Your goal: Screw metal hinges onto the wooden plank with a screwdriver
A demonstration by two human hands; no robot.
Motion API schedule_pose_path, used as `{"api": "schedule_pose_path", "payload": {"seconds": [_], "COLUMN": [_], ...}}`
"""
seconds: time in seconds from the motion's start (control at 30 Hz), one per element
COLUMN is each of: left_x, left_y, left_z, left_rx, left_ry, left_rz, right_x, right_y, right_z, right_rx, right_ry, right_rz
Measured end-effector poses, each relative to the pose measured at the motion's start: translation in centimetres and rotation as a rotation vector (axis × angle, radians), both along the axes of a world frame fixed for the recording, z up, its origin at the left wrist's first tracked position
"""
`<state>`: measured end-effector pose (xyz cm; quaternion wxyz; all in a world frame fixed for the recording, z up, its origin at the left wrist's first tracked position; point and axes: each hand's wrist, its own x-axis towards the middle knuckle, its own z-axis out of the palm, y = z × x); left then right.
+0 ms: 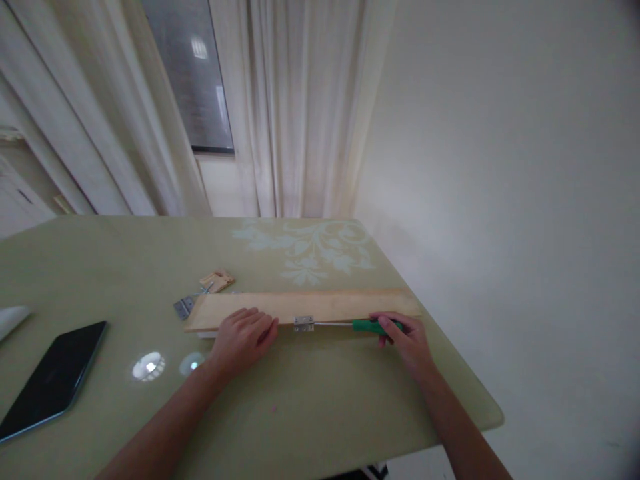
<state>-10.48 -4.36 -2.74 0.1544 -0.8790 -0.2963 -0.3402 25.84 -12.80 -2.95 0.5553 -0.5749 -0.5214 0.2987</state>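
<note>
A long pale wooden board (320, 305) lies across the table, and a small metal hinge (303, 324) sits at its near edge. My left hand (246, 337) is closed over the board's near edge, to the left of the hinge. In my right hand (405, 339) is a screwdriver with a green handle (367, 326). Its shaft runs left along the board's edge, and the tip reaches the hinge. Beyond the board's left end are another metal hinge (185, 307) and a small piece of wood (217, 280). Something white shows partly under the board.
The glass-topped table (300, 413) has its right edge near a white wall (525, 200). A dark tablet (53, 377) lies at the left, with part of a white object (13, 320) behind it. Curtains (300, 107) hang beyond the far edge.
</note>
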Motion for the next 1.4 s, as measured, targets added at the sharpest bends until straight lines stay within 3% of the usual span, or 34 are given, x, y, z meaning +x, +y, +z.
{"api": "schedule_pose_path", "payload": {"seconds": [0.7, 1.4], "left_x": [-0.14, -0.07], "left_y": [-0.04, 0.07], "left_z": [-0.32, -0.30], "left_rx": [-0.019, -0.022], "left_ry": [0.008, 0.008], "left_rz": [-0.006, -0.001], "right_x": [0.00, -0.22], "right_y": [0.14, 0.31], "right_z": [-0.16, 0.02], "right_rx": [-0.059, -0.163], "right_ry": [0.055, 0.030], "right_rz": [0.014, 0.131]}}
